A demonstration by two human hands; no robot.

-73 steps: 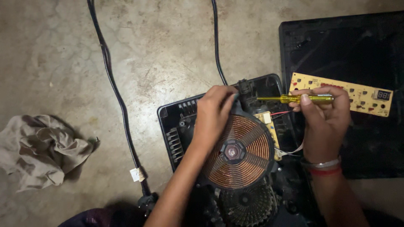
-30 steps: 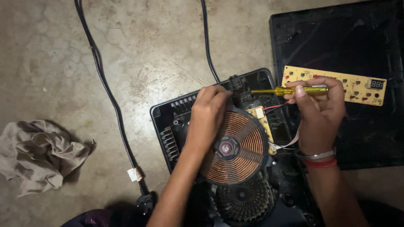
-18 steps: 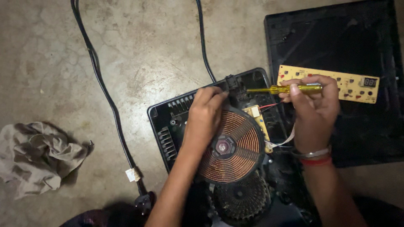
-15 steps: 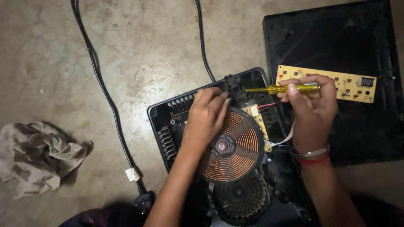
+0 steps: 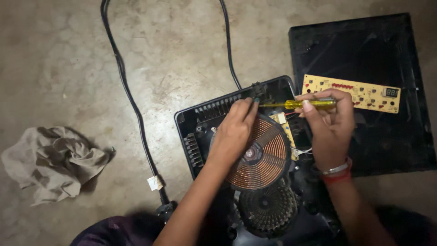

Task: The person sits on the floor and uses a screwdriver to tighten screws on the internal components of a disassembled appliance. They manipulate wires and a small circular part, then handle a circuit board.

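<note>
Screwdriver (image 5: 304,104) in right hand (image 5: 330,130) grip at cooker base (image 5: 191,123) far edge; left hand (image 5: 234,132) fingertips pinched there; bare floor (image 5: 173,50) beyond.

— What was the floor (image 5: 182,50) like beside the cooker base (image 5: 200,123)?
— Rough, matt concrete. The base was matt black plastic, its coil (image 5: 264,155) shiny copper.
— And the screwdriver (image 5: 300,104)?
— Glossy yellow plastic handle; the rag (image 5: 52,161) was crumpled cloth.

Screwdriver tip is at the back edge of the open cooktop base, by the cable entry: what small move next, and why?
Probably keep the yellow screwdriver level and turn it in place. The right hand grips its handle, the shaft points left to where the left hand has its fingertips at the black cable clamp, beside the copper coil. Whether the tip sits in a screw is hidden.
</note>
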